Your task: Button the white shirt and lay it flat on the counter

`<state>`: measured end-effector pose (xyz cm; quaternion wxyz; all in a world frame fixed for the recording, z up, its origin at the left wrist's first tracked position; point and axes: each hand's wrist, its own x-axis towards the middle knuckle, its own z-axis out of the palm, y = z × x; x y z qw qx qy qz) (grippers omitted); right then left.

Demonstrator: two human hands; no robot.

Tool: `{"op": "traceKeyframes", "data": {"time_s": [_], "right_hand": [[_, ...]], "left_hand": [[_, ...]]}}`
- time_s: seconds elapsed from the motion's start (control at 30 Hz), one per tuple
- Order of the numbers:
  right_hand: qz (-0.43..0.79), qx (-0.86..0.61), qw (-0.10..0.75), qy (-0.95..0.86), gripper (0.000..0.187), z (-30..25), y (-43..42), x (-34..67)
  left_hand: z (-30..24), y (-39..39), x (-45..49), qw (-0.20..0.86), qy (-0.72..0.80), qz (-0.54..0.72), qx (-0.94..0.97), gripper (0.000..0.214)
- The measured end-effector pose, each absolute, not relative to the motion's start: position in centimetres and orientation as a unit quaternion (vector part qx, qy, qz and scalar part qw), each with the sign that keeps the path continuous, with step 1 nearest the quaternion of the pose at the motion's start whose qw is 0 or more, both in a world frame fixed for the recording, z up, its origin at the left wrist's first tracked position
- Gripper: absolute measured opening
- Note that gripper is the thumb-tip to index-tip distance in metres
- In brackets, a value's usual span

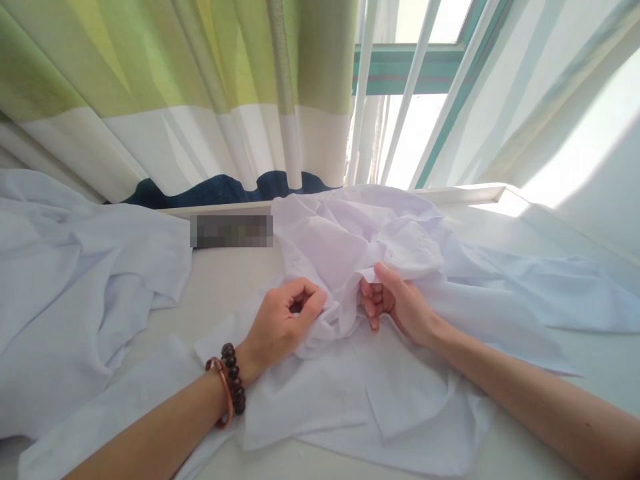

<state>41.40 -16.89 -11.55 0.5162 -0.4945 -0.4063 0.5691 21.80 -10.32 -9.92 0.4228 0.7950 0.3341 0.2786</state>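
Observation:
A crumpled white garment [350, 240] lies spread over a pale table [225, 280] in front of me. My left hand [283, 320], with a dark bead bracelet and a copper bangle at the wrist, is closed in a pinch on a fold of the white cloth. My right hand [395, 300] has its fingers curled around a bunched part of the same cloth, just to the right of the left hand. The two hands are close together, with a gathered ridge of fabric between them.
Another heap of white cloth [75, 287] covers the table's left side. A green, white and navy curtain [200, 100] hangs behind, beside a bright window with a teal frame [400, 67]. A sheer white drape [550, 100] hangs at the right.

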Motion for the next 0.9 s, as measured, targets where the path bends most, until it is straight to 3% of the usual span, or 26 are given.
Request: {"op": "traceKeyframes", "data": {"time_s": [0.13, 0.3, 0.43, 0.53, 0.63, 0.77, 0.9], "right_hand": [[0.522, -0.535, 0.523, -0.409, 0.033, -12.0, -17.0, 41.2], [0.493, -0.518, 0.558, -0.421, 0.013, -12.4, -17.2, 41.3], [0.487, -0.52, 0.52, -0.471, 0.017, -11.6, -17.2, 41.3], [0.51, -0.506, 0.466, -0.516, 0.013, -11.0, -17.3, 41.3], [0.563, -0.451, 0.433, -0.54, 0.007, -10.9, -17.4, 41.3], [0.574, -0.415, 0.489, -0.508, 0.014, -11.6, -17.3, 41.7], [0.576, -0.367, 0.54, -0.493, 0.046, -12.3, -17.1, 41.8]], "left_hand": [[-10.1, -10.6, 21.8, 0.357, 0.29, 0.202, 0.865, 0.026], [-9.1, -8.7, 21.7, 0.261, 0.429, 0.189, 0.844, 0.044], [-8.7, -7.1, 21.2, 0.285, 0.459, 0.16, 0.826, 0.053], [-9.2, -7.4, 21.0, 0.293, 0.452, 0.175, 0.824, 0.046], [-9.9, -8.0, 21.0, 0.366, 0.421, 0.249, 0.792, 0.039], [-10.5, -7.8, 21.1, 0.464, 0.367, 0.422, 0.687, 0.04], [-10.9, -7.3, 21.0, 0.475, 0.35, 0.513, 0.624, 0.041]]}}
